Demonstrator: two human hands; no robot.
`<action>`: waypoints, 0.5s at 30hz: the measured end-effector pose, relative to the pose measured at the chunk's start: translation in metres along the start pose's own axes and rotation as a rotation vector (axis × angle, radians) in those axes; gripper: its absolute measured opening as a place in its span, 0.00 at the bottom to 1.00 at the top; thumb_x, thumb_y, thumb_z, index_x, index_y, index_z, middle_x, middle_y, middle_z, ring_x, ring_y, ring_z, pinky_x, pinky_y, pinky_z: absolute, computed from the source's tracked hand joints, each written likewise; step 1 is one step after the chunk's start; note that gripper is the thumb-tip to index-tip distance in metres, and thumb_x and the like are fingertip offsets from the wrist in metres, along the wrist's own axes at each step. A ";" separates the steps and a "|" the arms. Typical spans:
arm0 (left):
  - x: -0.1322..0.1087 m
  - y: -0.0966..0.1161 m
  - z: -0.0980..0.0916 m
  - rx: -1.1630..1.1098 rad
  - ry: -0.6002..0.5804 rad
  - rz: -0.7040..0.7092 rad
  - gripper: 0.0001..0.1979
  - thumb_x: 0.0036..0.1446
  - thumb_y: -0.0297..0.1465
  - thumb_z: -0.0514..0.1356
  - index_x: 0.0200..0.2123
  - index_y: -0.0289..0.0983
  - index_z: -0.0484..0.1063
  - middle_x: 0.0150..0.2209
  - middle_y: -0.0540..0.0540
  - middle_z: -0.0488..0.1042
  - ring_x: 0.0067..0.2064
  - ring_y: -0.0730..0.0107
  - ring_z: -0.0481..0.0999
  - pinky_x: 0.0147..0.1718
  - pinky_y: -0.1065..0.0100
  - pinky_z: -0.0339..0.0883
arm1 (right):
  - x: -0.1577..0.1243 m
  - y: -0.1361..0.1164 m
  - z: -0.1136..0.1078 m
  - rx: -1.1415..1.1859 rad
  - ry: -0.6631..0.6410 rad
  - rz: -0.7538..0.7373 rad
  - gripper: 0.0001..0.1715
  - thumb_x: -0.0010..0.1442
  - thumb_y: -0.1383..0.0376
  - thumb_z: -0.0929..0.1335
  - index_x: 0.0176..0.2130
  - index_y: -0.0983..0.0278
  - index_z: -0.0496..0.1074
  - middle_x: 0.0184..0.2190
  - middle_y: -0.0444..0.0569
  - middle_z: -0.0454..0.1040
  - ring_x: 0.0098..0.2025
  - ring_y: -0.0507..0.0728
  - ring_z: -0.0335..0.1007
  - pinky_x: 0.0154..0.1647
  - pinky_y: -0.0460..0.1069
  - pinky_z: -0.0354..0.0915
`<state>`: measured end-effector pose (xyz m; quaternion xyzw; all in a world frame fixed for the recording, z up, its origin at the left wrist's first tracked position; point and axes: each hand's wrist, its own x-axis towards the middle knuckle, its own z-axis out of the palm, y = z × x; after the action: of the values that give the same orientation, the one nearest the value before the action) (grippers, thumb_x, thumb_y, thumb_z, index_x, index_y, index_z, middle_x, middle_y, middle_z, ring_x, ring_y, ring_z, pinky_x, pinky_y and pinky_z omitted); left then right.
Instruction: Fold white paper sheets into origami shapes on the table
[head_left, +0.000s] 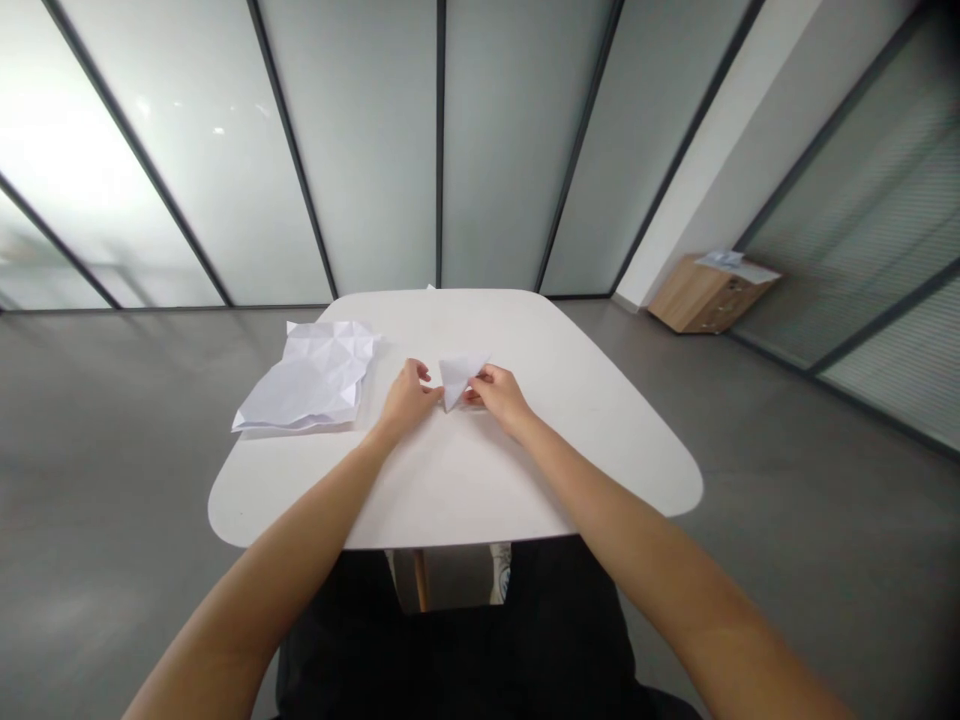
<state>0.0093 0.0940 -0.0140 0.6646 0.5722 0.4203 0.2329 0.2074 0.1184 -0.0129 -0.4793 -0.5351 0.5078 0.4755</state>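
Note:
A small white sheet folded into a triangular shape (pixel 454 378) is held point-down above the middle of the white table (pixel 450 480). My left hand (pixel 409 400) grips its left edge, and my right hand (pixel 499 395) pinches its right side. A larger, crumpled white paper sheet (pixel 311 375), marked with many creases, lies to the left of my left hand and hangs slightly over the table's left edge.
The rounded white table stands on a grey floor before frosted glass panels. A low wooden cabinet (pixel 705 295) with papers (pixel 724 262) on top stands against the far right wall. My dark clothing shows below the table's near edge.

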 end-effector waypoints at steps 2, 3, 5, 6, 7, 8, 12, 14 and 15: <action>-0.004 0.004 -0.001 0.113 0.070 0.173 0.20 0.57 0.30 0.67 0.52 0.40 0.67 0.54 0.41 0.73 0.44 0.65 0.81 0.43 0.63 0.75 | 0.000 0.004 0.000 -0.086 0.015 -0.016 0.05 0.58 0.68 0.69 0.38 0.62 0.74 0.33 0.46 0.80 0.32 0.54 0.79 0.34 0.48 0.77; -0.005 0.007 -0.001 0.133 0.077 0.243 0.19 0.59 0.30 0.66 0.52 0.41 0.68 0.55 0.41 0.72 0.46 0.65 0.81 0.45 0.63 0.76 | 0.000 0.006 0.000 -0.105 0.010 -0.029 0.07 0.58 0.67 0.69 0.39 0.62 0.75 0.33 0.46 0.80 0.33 0.54 0.79 0.35 0.48 0.76; -0.008 0.014 -0.001 0.112 0.059 0.307 0.16 0.60 0.31 0.66 0.51 0.41 0.69 0.54 0.42 0.71 0.46 0.66 0.81 0.45 0.63 0.77 | 0.000 0.008 0.000 -0.114 -0.008 -0.080 0.09 0.58 0.67 0.69 0.41 0.62 0.76 0.33 0.46 0.81 0.34 0.54 0.79 0.37 0.48 0.76; -0.009 0.016 0.000 0.078 0.041 0.298 0.16 0.60 0.32 0.67 0.50 0.41 0.70 0.53 0.43 0.72 0.45 0.66 0.82 0.45 0.63 0.78 | 0.000 0.009 -0.001 -0.119 -0.012 -0.113 0.11 0.58 0.67 0.69 0.42 0.62 0.76 0.32 0.45 0.81 0.34 0.54 0.79 0.39 0.48 0.76; -0.009 0.018 0.001 0.033 0.016 0.274 0.18 0.59 0.34 0.69 0.50 0.40 0.70 0.53 0.43 0.72 0.44 0.66 0.82 0.44 0.63 0.78 | -0.001 0.010 -0.001 -0.133 -0.016 -0.147 0.12 0.58 0.67 0.68 0.43 0.61 0.77 0.32 0.44 0.80 0.35 0.54 0.79 0.40 0.48 0.75; -0.010 0.019 0.003 -0.016 -0.012 0.242 0.21 0.57 0.36 0.71 0.50 0.40 0.70 0.53 0.42 0.72 0.43 0.66 0.82 0.44 0.63 0.79 | -0.001 0.011 -0.002 -0.157 -0.020 -0.178 0.13 0.58 0.67 0.68 0.44 0.61 0.77 0.32 0.44 0.80 0.35 0.54 0.78 0.40 0.48 0.75; -0.009 0.016 0.012 -0.170 -0.107 0.147 0.26 0.53 0.39 0.74 0.49 0.38 0.68 0.53 0.41 0.74 0.44 0.63 0.83 0.43 0.63 0.79 | -0.003 0.011 -0.004 -0.241 -0.043 -0.250 0.15 0.60 0.64 0.69 0.47 0.61 0.78 0.35 0.45 0.81 0.35 0.55 0.78 0.39 0.48 0.73; -0.008 0.015 0.015 -0.221 -0.133 0.112 0.27 0.53 0.37 0.74 0.51 0.38 0.67 0.54 0.40 0.74 0.45 0.62 0.83 0.43 0.63 0.78 | -0.003 0.010 -0.005 -0.261 -0.071 -0.277 0.15 0.61 0.61 0.70 0.48 0.61 0.78 0.38 0.47 0.81 0.37 0.55 0.79 0.41 0.49 0.73; -0.008 0.014 0.016 -0.241 -0.140 0.091 0.28 0.53 0.36 0.74 0.53 0.38 0.67 0.55 0.40 0.74 0.45 0.62 0.83 0.43 0.63 0.78 | -0.003 0.011 -0.006 -0.263 -0.089 -0.284 0.16 0.62 0.60 0.71 0.48 0.61 0.78 0.39 0.47 0.81 0.37 0.55 0.79 0.42 0.50 0.74</action>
<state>0.0309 0.0855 -0.0141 0.6846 0.4693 0.4489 0.3310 0.2136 0.1165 -0.0234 -0.4341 -0.6794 0.3820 0.4517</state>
